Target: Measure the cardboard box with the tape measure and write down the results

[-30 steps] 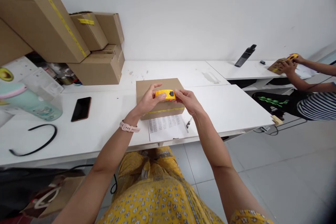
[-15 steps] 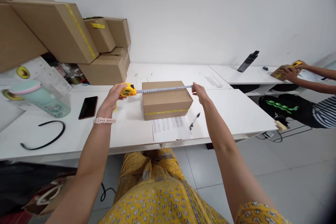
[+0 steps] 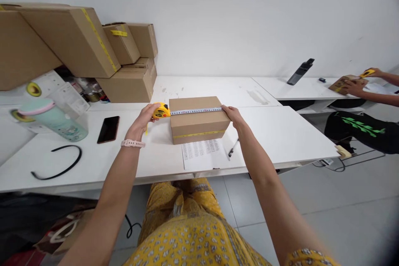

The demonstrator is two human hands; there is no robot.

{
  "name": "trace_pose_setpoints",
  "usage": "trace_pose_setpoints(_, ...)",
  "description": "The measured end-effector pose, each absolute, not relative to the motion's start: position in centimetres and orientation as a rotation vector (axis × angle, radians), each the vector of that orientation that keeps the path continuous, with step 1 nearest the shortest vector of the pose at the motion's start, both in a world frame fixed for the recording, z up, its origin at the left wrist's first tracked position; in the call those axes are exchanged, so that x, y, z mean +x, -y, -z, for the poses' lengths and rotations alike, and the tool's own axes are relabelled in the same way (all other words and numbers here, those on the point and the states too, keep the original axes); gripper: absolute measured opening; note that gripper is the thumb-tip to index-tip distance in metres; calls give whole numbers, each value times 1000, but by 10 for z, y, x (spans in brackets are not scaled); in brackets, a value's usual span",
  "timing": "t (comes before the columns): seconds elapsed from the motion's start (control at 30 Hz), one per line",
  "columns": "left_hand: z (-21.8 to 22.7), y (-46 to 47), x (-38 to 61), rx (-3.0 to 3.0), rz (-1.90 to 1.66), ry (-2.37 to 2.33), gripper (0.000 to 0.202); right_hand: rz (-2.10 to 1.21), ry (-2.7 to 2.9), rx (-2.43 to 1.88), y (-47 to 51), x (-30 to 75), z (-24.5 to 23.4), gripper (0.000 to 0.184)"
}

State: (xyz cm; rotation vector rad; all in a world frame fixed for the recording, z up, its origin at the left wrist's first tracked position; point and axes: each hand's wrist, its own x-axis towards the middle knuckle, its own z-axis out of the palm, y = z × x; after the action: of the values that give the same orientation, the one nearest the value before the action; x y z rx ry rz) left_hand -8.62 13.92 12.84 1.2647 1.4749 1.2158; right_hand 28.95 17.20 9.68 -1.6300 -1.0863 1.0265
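A small brown cardboard box (image 3: 197,122) with a yellow tape strip stands on the white table (image 3: 280,133) in front of me. My left hand (image 3: 143,119) grips a yellow tape measure (image 3: 161,111) at the box's left edge. Its white blade (image 3: 196,111) stretches across the box top. My right hand (image 3: 232,115) pinches the blade's end at the box's right edge. Both hands are closed.
A printed sheet (image 3: 202,153) and a pen (image 3: 232,150) lie before the box. A black phone (image 3: 108,129), a black band (image 3: 57,163) and a mint bottle (image 3: 52,119) sit left. Stacked cartons (image 3: 93,50) fill the back left. Another person's hands (image 3: 355,85) work at a far right table.
The tape, first held closed over the box, was pulled out wide above it, then lowered onto the box top with both hands drawn in to its edges.
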Motion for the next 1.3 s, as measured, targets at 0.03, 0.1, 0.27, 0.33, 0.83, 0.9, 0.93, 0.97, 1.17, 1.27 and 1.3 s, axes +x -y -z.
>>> trace_pose_setpoints(0.03,-128,-139,-86,1267,-1216,-1471,46,-1022,1073,-1635,-173,289,-96,31)
trace_pose_setpoints(0.1,-128,-138,-87,1274,-1219,-1460,47,-1004,1067,-1649,-175,290,-94,31)
trace_pose_setpoints(0.27,-125,-137,-85,1258,-1222,-1464,50,-897,1130,-1659,-180,291,-91,38)
trace_pose_setpoints(0.33,-125,-138,-84,1269,-1207,-1467,52,-862,1148,-1660,-181,291,-89,40)
trace_pose_setpoints(0.83,-110,15,19,1144,-626,-696,52,-760,1510,-1266,-202,265,-142,36)
trace_pose_setpoints(0.9,-101,23,51,994,-725,-671,51,-805,1655,-1319,-205,246,-149,33)
trace_pose_setpoints(0.93,-100,21,62,961,-766,-666,52,-820,1694,-1352,-207,238,-151,33)
trace_pose_setpoints(0.97,-101,16,70,943,-805,-669,52,-828,1712,-1387,-210,231,-152,33)
trace_pose_setpoints(1.17,-113,-22,78,919,-892,-734,58,-783,1734,-1577,-233,212,-148,37)
trace_pose_setpoints(1.27,-114,-23,81,898,-905,-758,58,-750,1788,-1577,-240,211,-140,37)
trace_pose_setpoints(1.3,-114,-21,84,898,-900,-761,56,-744,1804,-1568,-240,212,-137,37)
